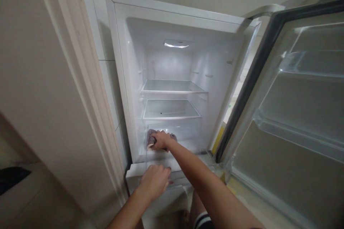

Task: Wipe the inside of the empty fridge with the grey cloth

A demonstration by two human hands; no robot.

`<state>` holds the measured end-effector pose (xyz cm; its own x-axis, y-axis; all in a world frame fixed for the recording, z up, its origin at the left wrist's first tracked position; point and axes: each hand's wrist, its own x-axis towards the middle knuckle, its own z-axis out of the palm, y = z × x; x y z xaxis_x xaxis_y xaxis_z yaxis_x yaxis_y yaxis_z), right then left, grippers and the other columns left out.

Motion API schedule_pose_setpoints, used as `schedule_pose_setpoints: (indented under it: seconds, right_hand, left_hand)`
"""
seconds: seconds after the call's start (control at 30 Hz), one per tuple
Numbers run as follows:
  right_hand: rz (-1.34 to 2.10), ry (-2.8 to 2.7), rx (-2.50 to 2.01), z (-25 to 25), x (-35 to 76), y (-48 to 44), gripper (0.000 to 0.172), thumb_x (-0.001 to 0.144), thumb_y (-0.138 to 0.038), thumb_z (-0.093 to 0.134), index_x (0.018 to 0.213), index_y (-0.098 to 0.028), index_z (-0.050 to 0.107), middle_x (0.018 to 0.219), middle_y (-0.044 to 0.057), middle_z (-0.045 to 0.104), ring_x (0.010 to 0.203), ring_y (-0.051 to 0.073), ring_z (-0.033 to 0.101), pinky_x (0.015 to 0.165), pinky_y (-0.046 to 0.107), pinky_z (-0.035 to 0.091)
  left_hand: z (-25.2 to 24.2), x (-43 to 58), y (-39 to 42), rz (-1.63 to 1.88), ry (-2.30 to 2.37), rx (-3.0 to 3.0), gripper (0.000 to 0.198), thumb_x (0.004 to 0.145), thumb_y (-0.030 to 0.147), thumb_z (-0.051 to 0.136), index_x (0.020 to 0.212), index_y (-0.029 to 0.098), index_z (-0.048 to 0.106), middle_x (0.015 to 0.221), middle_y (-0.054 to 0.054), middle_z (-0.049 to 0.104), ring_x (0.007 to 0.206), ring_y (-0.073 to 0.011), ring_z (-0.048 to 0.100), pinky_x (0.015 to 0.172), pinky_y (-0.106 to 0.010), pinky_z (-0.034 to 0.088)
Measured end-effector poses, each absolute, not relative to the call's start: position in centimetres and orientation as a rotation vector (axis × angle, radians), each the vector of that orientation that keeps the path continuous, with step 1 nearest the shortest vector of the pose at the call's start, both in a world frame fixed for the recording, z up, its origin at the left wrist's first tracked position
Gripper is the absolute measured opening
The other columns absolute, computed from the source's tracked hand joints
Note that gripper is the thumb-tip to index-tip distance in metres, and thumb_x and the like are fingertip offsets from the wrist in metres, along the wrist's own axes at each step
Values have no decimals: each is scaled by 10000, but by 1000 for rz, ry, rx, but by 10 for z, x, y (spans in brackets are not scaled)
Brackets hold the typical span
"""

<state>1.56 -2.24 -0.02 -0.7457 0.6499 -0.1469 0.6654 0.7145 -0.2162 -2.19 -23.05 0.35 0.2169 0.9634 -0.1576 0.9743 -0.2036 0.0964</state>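
An open white refrigerator (129, 89) stands before me, lit by a lamp at the top. Its clear drawer (185, 134) is pulled partly out at the bottom. My right hand (160, 139) is inside the drawer, closed on a greyish-purple cloth (152, 143) near the left wall. Part of the cloth is covered by the hand and forearm. Lower down, my left hand (156, 180) has its fingers wrapped over the drawer's front edge, with the thumb side toward the right.
Two glass shelves, an upper one (174, 86) and a lower one (172, 109), sit above the drawer. The open door (303, 103) with clear racks (298, 132) takes up the right side. A door frame (88, 78) runs close along the left.
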Motion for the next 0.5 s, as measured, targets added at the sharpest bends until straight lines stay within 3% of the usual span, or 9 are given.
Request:
schedule_pose_setpoints:
  seconds: [0.13, 0.23, 0.4, 0.5]
  right_hand:
    - [-527, 2861, 835, -3, 26, -24, 736, 664, -448, 933, 1368, -390, 726, 1249, 17, 745, 1128, 290, 708, 944, 372, 564]
    - [-744, 2782, 693, -5, 63, -23, 619, 626, -235, 924, 1230, -306, 812, 1025, -46, 785, 966, 190, 720, 860, 237, 540]
    - [-775, 2444, 929, 13, 149, -16, 549, 531, -91, 864, 1055, -257, 863, 778, -69, 767, 705, 165, 689, 686, 240, 554]
    - [-611, 2463, 1093, 27, 192, -10, 481, 530, -52, 824, 971, -241, 866, 788, -13, 774, 734, 216, 715, 701, 291, 572]
  left_hand:
    - [4, -22, -231, -92, 1896, 2301, 328, 1017, 380, 590, 1243, 185, 724, 1137, -198, 767, 1116, -399, 735, 932, -523, 570]
    - [7, -24, -231, -92, 1898, 2291, 345, 1017, 423, 597, 1230, 188, 733, 1141, -197, 769, 1095, -403, 739, 927, -525, 572]
    - [8, -28, -231, -92, 1902, 2300, 332, 1029, 376, 555, 1243, 189, 727, 1173, -202, 755, 1167, -407, 712, 982, -535, 549]
    - [5, -28, -232, -106, 1896, 2312, 329, 1026, 345, 530, 1246, 197, 724, 1144, -198, 761, 1130, -399, 727, 961, -531, 553]
